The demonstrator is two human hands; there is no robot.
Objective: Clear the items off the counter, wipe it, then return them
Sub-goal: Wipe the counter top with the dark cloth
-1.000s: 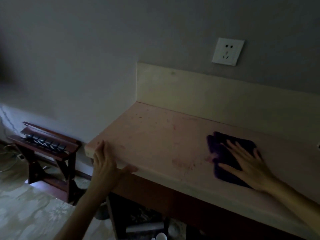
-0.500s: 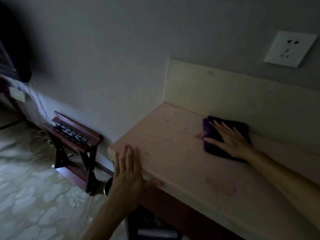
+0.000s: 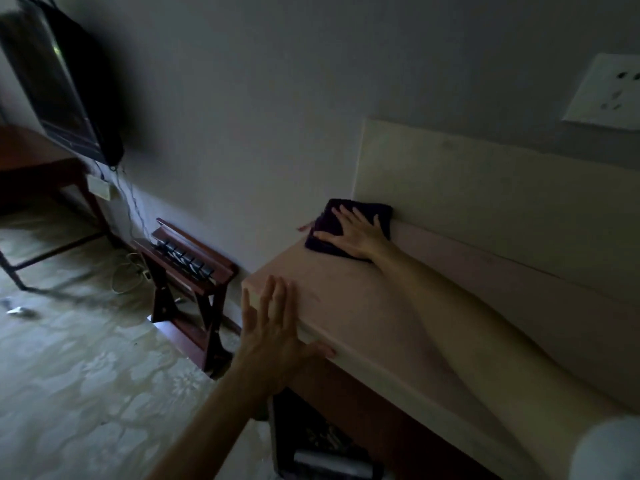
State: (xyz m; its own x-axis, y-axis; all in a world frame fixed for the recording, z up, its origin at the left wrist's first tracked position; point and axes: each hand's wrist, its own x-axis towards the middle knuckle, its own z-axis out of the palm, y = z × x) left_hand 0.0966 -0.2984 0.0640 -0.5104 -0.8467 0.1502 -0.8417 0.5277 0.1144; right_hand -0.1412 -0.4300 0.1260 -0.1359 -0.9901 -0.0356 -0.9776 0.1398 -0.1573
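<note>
A pale pink counter with a cream backsplash runs from the middle toward the lower right. A dark purple cloth lies flat in the counter's far left corner, against the backsplash. My right hand presses down on the cloth with fingers spread. My left hand rests flat on the counter's near left corner, fingers apart on top and thumb along the front edge. No other items show on the counter top.
A dark wooden folding rack stands on the floor left of the counter. A black screen hangs on the wall at upper left, with cables below it. A white wall socket sits above the backsplash. Dark shelving lies under the counter.
My right hand has slid the cloth from the middle of the counter to the far left corner against the backsplash. My left hand stays on the front edge.
</note>
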